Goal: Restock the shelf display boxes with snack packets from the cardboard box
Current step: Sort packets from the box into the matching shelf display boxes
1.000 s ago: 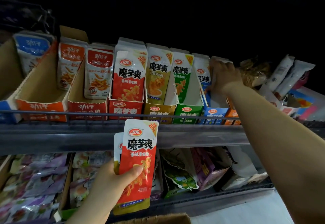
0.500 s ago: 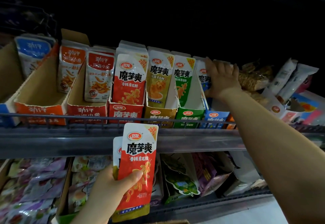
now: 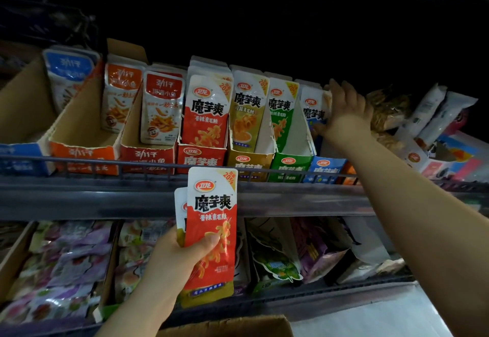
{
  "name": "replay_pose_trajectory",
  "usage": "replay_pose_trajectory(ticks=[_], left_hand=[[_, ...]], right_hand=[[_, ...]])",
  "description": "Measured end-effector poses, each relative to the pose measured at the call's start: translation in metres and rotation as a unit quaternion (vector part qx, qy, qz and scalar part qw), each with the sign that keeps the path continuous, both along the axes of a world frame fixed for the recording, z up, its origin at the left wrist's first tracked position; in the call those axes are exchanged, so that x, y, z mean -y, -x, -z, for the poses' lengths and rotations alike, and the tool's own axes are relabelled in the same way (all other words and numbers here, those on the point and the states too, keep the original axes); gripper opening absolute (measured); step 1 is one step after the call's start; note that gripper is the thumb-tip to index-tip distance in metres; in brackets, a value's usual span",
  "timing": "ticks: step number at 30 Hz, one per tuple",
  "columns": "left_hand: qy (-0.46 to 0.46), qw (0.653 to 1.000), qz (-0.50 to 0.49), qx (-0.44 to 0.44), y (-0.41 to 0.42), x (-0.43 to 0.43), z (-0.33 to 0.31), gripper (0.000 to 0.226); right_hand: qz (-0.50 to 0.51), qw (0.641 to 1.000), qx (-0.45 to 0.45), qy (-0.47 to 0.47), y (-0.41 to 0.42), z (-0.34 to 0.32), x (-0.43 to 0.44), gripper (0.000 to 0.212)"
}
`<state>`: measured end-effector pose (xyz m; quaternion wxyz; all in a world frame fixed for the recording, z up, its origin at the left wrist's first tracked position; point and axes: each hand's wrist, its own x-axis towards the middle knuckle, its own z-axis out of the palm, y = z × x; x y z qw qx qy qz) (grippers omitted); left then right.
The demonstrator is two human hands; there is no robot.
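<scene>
My left hand (image 3: pixel 172 260) grips a small stack of snack packets below the upper shelf, with a red packet (image 3: pixel 211 231) in front and others behind it. My right hand (image 3: pixel 346 114) reaches up to the blue display box (image 3: pixel 325 167). Its straight fingers rest against the blue packets (image 3: pixel 312 109) standing in that box. To the left stand the green box (image 3: pixel 289 164), the yellow box (image 3: pixel 248 162) and the red box (image 3: pixel 201 159), each with upright packets. The rim of the cardboard box (image 3: pixel 232 327) shows at the bottom edge.
A wire rail (image 3: pixel 105 164) runs along the front of the upper shelf. Three fish-snack boxes (image 3: pixel 84 154) stand at the left, mostly hollow in front. Loose bags (image 3: pixel 434 114) lie at the right. The lower shelf (image 3: pixel 291 297) holds purple and green bags.
My right hand's fingers have gone from curled round the blue packets to straight against them. My left hand has stayed put with its stack; the view has shifted slightly.
</scene>
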<state>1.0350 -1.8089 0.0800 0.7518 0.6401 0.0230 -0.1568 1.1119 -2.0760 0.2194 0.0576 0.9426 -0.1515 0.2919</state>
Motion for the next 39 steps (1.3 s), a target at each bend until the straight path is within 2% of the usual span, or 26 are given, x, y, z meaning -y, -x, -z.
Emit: replay_pose_trajectory(ticks=[3,6,9,12,15,21,23,27,31,36,39], left_hand=[[0.015,1.0,-0.003,-0.006,0.002,-0.003,-0.004,0.017],[0.03,0.999,-0.003,-0.011,0.005,-0.005,-0.007,0.017],[0.035,0.999,-0.001,-0.005,0.011,-0.007,-0.013,0.017],[0.02,1.0,0.005,0.016,0.018,-0.007,-0.016,0.022],[-0.013,0.999,0.007,0.04,0.021,-0.013,-0.018,0.024],[-0.023,0.998,-0.001,0.056,0.017,-0.036,-0.02,0.023],[-0.016,0.998,-0.002,0.057,0.018,-0.042,-0.023,0.022],[0.031,0.998,-0.029,0.037,0.014,-0.056,-0.027,0.014],[0.034,0.998,-0.039,0.046,0.011,-0.067,-0.028,0.019],[0.03,0.999,-0.025,0.033,0.01,-0.075,-0.028,0.021],[0.036,0.998,-0.033,0.031,0.008,-0.082,-0.029,0.019]], right_hand=[[-0.054,0.987,0.115,-0.102,0.026,0.004,-0.021,0.066],[-0.129,0.942,0.181,-0.252,0.064,0.02,-0.059,0.053],[-0.195,0.864,0.094,-0.454,0.101,0.049,-0.107,0.042],[-0.221,0.794,-0.052,-0.564,0.11,0.081,-0.14,0.043],[-0.235,0.748,-0.089,-0.615,0.104,0.087,-0.154,0.031],[-0.254,0.714,-0.159,-0.632,0.099,0.066,-0.163,0.019],[-0.258,0.716,-0.177,-0.624,0.099,0.06,-0.165,0.017],[-0.249,0.753,-0.163,-0.586,0.092,0.048,-0.17,0.016],[-0.241,0.805,-0.085,-0.536,0.072,0.02,-0.168,0.015],[-0.294,0.855,0.002,-0.427,0.06,-0.02,-0.165,0.006],[-0.292,0.856,0.109,-0.412,0.05,-0.036,-0.158,0.007]])
